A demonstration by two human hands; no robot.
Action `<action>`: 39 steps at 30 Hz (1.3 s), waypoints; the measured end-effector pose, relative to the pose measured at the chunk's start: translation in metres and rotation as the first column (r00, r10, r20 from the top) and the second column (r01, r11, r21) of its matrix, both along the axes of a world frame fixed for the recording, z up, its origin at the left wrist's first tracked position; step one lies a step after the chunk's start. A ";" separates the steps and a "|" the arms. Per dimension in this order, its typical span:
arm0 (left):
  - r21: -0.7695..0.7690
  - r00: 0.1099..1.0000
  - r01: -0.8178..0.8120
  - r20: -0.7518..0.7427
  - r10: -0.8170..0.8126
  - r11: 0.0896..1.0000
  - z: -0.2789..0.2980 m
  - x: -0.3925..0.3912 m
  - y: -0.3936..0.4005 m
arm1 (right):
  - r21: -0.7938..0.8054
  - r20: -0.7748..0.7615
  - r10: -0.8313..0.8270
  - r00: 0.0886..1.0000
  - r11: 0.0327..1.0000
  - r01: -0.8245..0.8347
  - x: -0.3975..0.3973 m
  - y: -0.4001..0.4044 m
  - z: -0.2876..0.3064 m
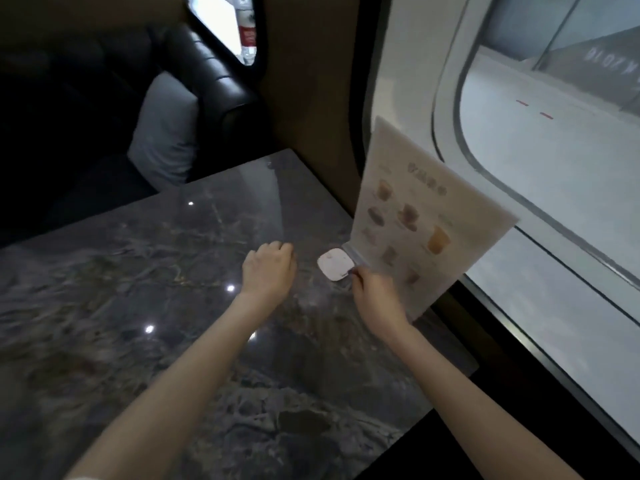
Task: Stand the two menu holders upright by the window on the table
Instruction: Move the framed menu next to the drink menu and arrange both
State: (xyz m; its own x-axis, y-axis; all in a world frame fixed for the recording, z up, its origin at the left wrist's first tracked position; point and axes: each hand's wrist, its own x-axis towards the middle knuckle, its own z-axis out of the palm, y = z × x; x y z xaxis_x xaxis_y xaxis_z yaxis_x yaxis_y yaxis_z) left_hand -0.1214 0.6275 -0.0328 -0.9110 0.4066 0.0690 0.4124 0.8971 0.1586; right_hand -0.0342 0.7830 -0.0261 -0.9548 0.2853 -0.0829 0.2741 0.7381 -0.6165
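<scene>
While one menu holder stands upright at the table's right edge by the window, right hand pinches its base; left hand rests curled, empty (second holder not visible, outstanding).

Two bare forearms, no rings or watch; white sleeve edge at bottom left

Head view looks steeply down, close over the table, facing the window.
</scene>
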 end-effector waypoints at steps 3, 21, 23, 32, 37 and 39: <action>-0.052 0.994 -0.082 -0.076 0.078 0.995 0.010 0.012 -0.056 | -0.023 -0.098 0.111 0.989 0.993 -0.114 -0.011 -0.038 0.012; 0.078 0.697 -0.484 -0.568 0.438 0.872 0.048 0.163 -0.367 | 0.102 -0.297 0.705 0.644 0.694 -0.712 0.031 -0.359 0.039; 0.132 0.609 -0.580 -0.585 0.535 0.804 0.044 0.176 -0.401 | 0.072 -0.281 0.729 0.624 0.664 -0.744 0.041 -0.391 0.038; 0.342 0.522 -0.762 -0.177 0.834 0.550 0.022 0.210 -0.522 | -0.109 -0.081 0.774 0.627 0.619 -0.778 0.060 -0.483 0.019; 0.521 0.457 -0.790 0.151 0.876 0.323 0.012 0.197 -0.560 | -0.381 -0.038 0.669 0.742 0.677 -0.630 0.060 -0.506 0.009; 0.577 0.408 -0.808 0.396 0.823 0.122 0.005 0.182 -0.579 | -0.419 -0.016 0.668 0.744 0.671 -0.612 0.059 -0.511 0.008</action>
State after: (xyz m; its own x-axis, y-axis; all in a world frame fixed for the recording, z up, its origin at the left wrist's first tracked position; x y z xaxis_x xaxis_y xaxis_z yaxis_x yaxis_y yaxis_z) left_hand 0.0606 0.0483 -0.0281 -0.6704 -0.7380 -0.0772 -0.4889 0.3610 0.7941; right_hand 0.0252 0.2716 -0.0178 -0.8627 -0.4728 -0.1794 -0.0817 0.4804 -0.8732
